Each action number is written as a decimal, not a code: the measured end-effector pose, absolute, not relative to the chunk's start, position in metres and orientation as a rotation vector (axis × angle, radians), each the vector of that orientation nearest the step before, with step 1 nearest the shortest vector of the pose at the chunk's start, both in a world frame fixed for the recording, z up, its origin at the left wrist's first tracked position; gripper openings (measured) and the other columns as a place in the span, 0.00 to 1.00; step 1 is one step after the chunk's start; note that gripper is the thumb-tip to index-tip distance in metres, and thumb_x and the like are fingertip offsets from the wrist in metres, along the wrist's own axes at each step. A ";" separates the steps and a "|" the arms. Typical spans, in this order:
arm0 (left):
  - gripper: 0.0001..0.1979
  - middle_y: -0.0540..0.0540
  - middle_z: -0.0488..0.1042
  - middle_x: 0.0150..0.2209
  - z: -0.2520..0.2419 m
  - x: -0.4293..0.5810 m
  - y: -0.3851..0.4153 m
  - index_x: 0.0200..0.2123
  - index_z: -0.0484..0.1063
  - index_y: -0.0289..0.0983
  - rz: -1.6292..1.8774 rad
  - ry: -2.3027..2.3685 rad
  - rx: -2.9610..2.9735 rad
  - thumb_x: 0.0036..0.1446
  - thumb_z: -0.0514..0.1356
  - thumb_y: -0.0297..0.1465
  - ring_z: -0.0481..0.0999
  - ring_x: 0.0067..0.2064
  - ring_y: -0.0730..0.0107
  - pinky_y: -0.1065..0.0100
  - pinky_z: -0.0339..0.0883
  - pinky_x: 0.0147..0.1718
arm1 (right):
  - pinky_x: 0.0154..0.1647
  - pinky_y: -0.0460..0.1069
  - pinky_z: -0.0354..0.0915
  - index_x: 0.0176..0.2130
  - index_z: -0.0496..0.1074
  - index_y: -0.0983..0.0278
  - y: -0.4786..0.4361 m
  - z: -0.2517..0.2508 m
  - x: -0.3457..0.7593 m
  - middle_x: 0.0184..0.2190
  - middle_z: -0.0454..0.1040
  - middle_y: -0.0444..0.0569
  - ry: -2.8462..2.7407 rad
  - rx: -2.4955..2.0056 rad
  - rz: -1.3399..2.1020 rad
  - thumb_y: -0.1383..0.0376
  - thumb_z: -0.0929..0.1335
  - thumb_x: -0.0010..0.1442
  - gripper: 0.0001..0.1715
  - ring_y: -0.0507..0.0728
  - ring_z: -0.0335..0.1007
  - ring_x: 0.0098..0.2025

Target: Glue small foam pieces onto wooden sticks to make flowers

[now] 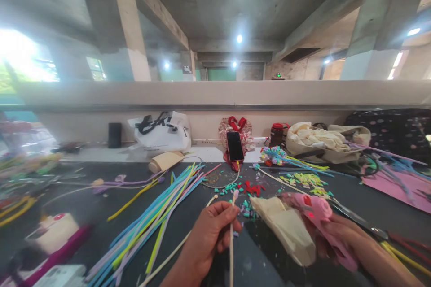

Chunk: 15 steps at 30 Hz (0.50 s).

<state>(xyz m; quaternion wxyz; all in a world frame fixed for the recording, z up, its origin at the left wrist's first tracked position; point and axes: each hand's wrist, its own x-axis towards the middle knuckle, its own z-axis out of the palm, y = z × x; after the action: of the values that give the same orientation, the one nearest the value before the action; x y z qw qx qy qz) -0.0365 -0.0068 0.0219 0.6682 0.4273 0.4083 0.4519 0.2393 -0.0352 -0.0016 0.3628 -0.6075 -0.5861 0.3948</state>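
My left hand [215,226] is closed around a thin cream stem [231,255] with a small lilac piece [235,194] at its upper tip. The stem stands roughly upright between thumb and fingers. To its right, my right hand [340,233] grips a pink tool [314,208] that looks like a glue gun, with a red light on its side. A cream cloth or paper piece [286,231] lies against the front of the tool. The tool and the lilac piece are apart. Some of my right fingers are hidden behind the tool.
Long pastel stems [155,219] cover the dark table on the left. Small teal, red and yellow-green cut pieces [308,181] lie beyond my hands. A phone [235,145], white bag [164,132], bottle [278,134] and cloth bag [319,141] line the back. Scissors [379,233] lie at right.
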 end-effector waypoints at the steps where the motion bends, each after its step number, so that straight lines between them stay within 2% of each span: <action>1: 0.13 0.53 0.70 0.16 0.022 -0.035 -0.008 0.22 0.65 0.34 1.022 0.926 0.967 0.44 0.61 0.38 0.54 0.10 0.87 0.79 0.40 0.10 | 0.15 0.46 0.57 0.33 0.68 0.64 -0.037 0.002 0.234 0.15 0.70 0.47 -1.471 -1.544 1.102 0.48 0.54 0.52 0.27 0.53 0.63 0.15; 3: 0.13 0.52 0.70 0.16 0.022 -0.031 -0.010 0.22 0.67 0.34 1.014 0.932 0.976 0.44 0.61 0.38 0.54 0.12 0.87 0.80 0.39 0.11 | 0.14 0.44 0.53 0.31 0.67 0.63 -0.042 0.007 0.229 0.13 0.68 0.44 -1.447 -1.533 1.197 0.47 0.56 0.51 0.25 0.51 0.59 0.13; 6: 0.14 0.50 0.71 0.18 0.017 -0.021 -0.012 0.22 0.70 0.33 0.913 0.928 1.001 0.41 0.62 0.40 0.58 0.16 0.84 0.79 0.47 0.14 | 0.13 0.42 0.49 0.29 0.66 0.63 -0.047 0.012 0.228 0.11 0.65 0.41 -1.483 -1.523 1.200 0.45 0.57 0.51 0.25 0.48 0.55 0.11; 9: 0.16 0.45 0.74 0.27 0.010 -0.009 -0.011 0.22 0.72 0.32 0.786 0.934 1.019 0.35 0.65 0.40 0.64 0.21 0.80 0.76 0.54 0.19 | 0.12 0.41 0.49 0.29 0.66 0.64 -0.051 0.015 0.232 0.10 0.64 0.40 -1.490 -1.495 1.217 0.44 0.58 0.50 0.27 0.48 0.53 0.11; 11: 0.15 0.45 0.74 0.31 0.006 -0.002 -0.009 0.22 0.72 0.33 0.737 0.946 1.047 0.33 0.66 0.39 0.65 0.23 0.78 0.75 0.55 0.21 | 0.12 0.41 0.49 0.30 0.66 0.65 -0.054 0.019 0.235 0.10 0.64 0.41 -1.461 -1.489 1.228 0.45 0.58 0.51 0.27 0.48 0.53 0.11; 15: 0.11 0.52 0.69 0.21 0.005 0.014 -0.009 0.20 0.70 0.33 0.622 0.827 1.224 0.37 0.64 0.36 0.61 0.22 0.80 0.76 0.52 0.22 | 0.14 0.42 0.50 0.33 0.66 0.66 -0.061 0.028 0.243 0.10 0.66 0.42 -1.370 -1.432 1.241 0.46 0.58 0.52 0.26 0.48 0.54 0.12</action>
<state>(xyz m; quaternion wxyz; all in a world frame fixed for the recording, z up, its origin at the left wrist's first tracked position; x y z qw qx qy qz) 0.0140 -0.0089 0.0051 0.6957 0.5484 0.3707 0.2789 0.2431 -0.0605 0.0280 0.3910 -0.5639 -0.5392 0.4883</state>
